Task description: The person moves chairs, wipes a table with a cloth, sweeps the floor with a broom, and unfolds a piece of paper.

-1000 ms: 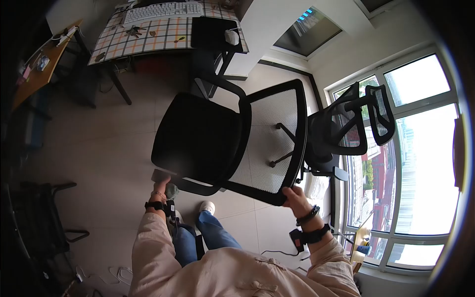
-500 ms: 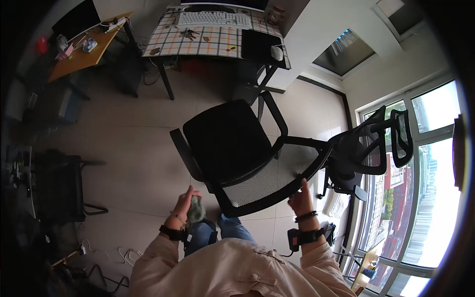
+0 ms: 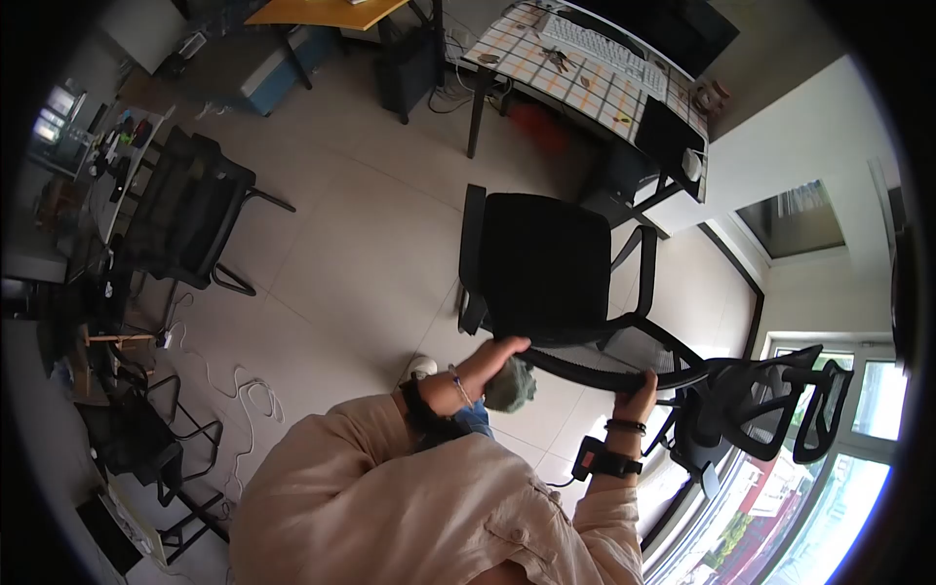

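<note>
We are holding our left hand (image 3: 489, 365) low at the chair's near side, palm turned down, wrist bent inward, with its fingers (image 3: 517, 344) partly curled, keeping a grey-green cloth (image 3: 511, 388) bunched under the palm. Those fingertips are reaching the left end of the backrest (image 3: 585, 375), though we are not able to tell whether they are pressing on it. Our right hand (image 3: 637, 398) is standing more upright, forearm rising from below, its fingers closing over the backrest's top rim toward the right end; the hidden side of that grip is escaping us. The chair (image 3: 546, 261) itself is standing on the floor (image 3: 341, 224) between us and the table (image 3: 546, 73), its seat facing away from us, and a second chair (image 3: 756, 402) with a headrest is standing just beside it on the right. Among containers, a blue box (image 3: 283, 73) is sitting on the floor near the orange table (image 3: 327, 12); we are not making out what it is holding. The checked table is carrying a keyboard (image 3: 604, 52), keys (image 3: 556, 58) and a mouse (image 3: 692, 164) on a black pad (image 3: 666, 135).
</note>
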`<state>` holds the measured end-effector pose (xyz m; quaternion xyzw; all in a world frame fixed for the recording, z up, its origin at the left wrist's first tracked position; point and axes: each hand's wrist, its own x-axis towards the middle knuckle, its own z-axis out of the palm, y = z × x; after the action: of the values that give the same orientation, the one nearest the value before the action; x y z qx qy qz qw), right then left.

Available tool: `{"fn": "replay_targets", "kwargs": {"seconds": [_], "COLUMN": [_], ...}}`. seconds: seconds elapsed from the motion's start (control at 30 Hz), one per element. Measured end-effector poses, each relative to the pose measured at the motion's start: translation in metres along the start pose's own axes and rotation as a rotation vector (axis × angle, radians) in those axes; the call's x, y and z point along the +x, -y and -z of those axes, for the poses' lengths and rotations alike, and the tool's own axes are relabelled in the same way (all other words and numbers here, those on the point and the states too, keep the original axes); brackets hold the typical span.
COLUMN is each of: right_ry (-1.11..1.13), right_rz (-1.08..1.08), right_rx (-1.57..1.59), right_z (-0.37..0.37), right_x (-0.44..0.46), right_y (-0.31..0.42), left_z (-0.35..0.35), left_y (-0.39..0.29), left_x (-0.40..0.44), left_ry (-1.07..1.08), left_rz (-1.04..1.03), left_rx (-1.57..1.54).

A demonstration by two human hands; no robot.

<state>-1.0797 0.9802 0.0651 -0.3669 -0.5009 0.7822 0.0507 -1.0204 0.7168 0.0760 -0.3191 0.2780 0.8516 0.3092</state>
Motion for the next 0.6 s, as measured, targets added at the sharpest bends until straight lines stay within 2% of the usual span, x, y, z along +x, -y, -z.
{"fn": "replay_targets", "kwargs": {"seconds": [0.03, 0.07, 0.1, 0.13, 0.17, 0.23, 0.3, 0.33, 0.37, 0.4, 0.5, 0.6], "right_ry": [-0.004, -0.05, 0.018, -0.018, -0.054, 0.252, 0.284, 0.256, 0.17, 0.078, 0.136, 0.121], "right_rz": [-0.03, -0.061, -0.148, -0.182, -0.214, -0.336, -0.319, -0.304, -0.228, -0.159, -0.184, -0.115], "right_rx": [0.021, -0.029, -0.033, -0.014, 0.007, 0.063, 0.072, 0.095, 0.057, 0.016, -0.059, -0.071], "right_z": [-0.001, -0.018, -0.033, -0.054, -0.075, -0.098, -0.107, -0.107, -0.106, -0.104, -0.098, -0.095], "right_x": [0.002, -0.012, -0.022, -0.032, -0.043, -0.056, -0.053, -0.05, -0.046, -0.044, -0.03, -0.026], "right_y": [-0.015, -0.02, -0.025, -0.035, -0.044, -0.052, -0.056, -0.053, -0.049, -0.046, -0.038, -0.037], "left_z": [0.004, -0.001, 0.004, 0.012, 0.018, 0.03, 0.033, 0.026, 0.04, 0.041, 0.053, 0.049], "left_y": [-0.017, -0.037, -0.05, -0.066, -0.086, -0.129, -0.161, -0.171, -0.177, -0.178, -0.167, -0.156], "left_x": [-0.003, -0.007, 0.002, 0.012, 0.015, 0.02, 0.027, 0.023, 0.038, 0.038, 0.037, 0.03], "left_ry": [0.016, -0.133, -0.129, -0.134, -0.174, -0.18, -0.248, -0.34, -0.312, -0.344, -0.328, -0.34], "left_rz": [0.043, -0.044, -0.193, -0.376, -0.397, -0.405, -0.445, -0.455, -0.492, -0.5, -0.548, -0.525], "left_rx": [-0.069, 0.046, 0.049, 0.074, 0.09, 0.108, 0.065, 0.075, 0.038, 0.061, 0.078, 0.077]}}
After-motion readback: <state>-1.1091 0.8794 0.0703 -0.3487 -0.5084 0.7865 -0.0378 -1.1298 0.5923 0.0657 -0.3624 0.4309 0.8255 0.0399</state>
